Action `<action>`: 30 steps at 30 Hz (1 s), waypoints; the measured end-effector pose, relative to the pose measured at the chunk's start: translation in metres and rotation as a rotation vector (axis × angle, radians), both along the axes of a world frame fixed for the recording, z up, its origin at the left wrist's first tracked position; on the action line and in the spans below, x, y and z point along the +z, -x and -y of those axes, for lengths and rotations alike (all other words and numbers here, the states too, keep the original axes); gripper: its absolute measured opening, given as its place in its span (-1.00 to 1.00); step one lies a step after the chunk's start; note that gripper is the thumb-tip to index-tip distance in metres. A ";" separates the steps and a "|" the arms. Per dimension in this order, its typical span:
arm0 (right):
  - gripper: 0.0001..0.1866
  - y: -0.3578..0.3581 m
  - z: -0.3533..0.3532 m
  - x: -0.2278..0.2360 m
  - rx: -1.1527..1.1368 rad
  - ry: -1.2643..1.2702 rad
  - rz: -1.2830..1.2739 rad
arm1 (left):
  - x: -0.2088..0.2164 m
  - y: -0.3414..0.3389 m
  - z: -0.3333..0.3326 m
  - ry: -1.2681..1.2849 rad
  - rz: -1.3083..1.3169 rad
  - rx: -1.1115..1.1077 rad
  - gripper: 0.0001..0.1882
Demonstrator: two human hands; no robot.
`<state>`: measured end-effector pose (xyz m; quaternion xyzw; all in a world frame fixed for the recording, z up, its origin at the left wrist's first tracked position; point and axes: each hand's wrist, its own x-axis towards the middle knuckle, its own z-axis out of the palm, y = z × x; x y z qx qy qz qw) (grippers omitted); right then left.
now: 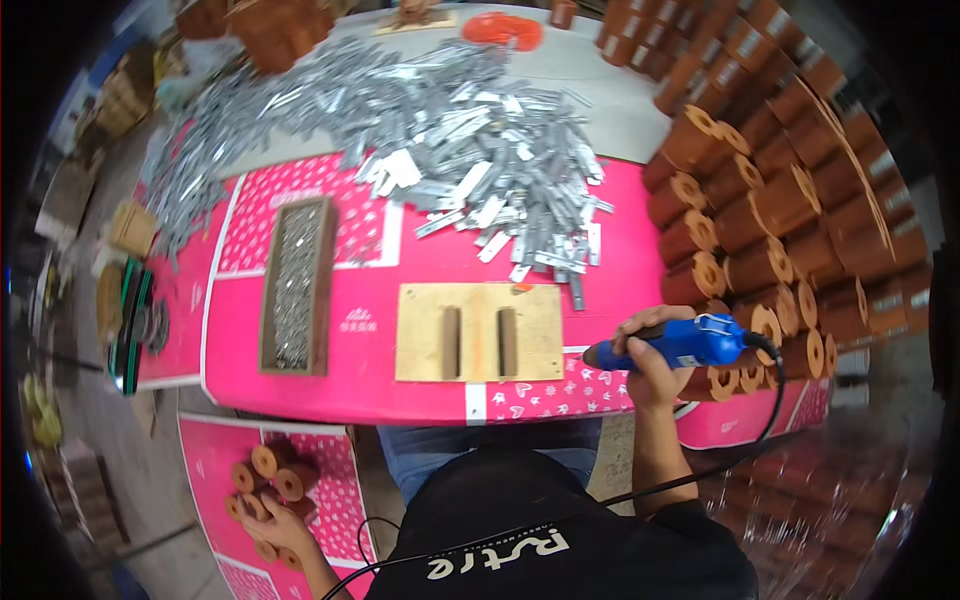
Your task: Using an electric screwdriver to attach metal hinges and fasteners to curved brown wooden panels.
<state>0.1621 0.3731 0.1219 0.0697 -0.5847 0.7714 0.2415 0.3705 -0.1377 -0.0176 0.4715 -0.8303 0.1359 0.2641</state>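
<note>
My right hand [648,356] is wrapped around a blue electric screwdriver [700,341], its dark tip pointing left over the table's right side. Down at the left, my left hand [276,522] is among several reddish-brown cylinders [291,483] with holes in their ends. Its fingers close around one of these cylinders, partly hidden by the hand. In front of me lies a pale wooden board [423,335] with two upright wooden strips [506,342] on it. Left of the board is a long wooden box [268,330] filled with small metal screws [297,290].
A wide heap of flat silver metal strips [470,130] covers the table's far part. Stacks of brown cylinders [770,200] rise along the right side. An orange-red object [502,31] lies at the back. The screwdriver's black cable [775,400] loops down across my body.
</note>
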 end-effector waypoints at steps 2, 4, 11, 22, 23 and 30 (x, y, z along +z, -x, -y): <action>-0.62 -0.006 -0.009 -0.008 -0.010 0.032 0.036 | 0.080 0.099 -0.069 -0.695 -0.727 -0.619 -0.72; -0.64 -0.017 -0.010 -0.007 0.021 0.060 0.097 | 0.129 0.174 -0.133 -0.697 -0.554 -1.027 -0.76; -0.62 -0.036 -0.024 -0.026 -0.003 -0.127 0.065 | 0.165 0.398 -0.424 -1.052 0.107 -1.926 -0.66; -0.58 -0.029 -0.032 -0.037 -0.011 -0.183 0.097 | 0.167 0.527 -0.617 -0.823 0.038 -1.922 -0.18; -0.58 -0.029 -0.031 -0.039 0.004 -0.157 0.095 | 0.162 0.533 -0.610 -0.806 0.041 -1.953 -0.24; -0.62 -0.015 -0.045 -0.024 -0.068 0.098 0.115 | 0.215 0.476 -0.457 -1.522 0.113 -1.886 -0.50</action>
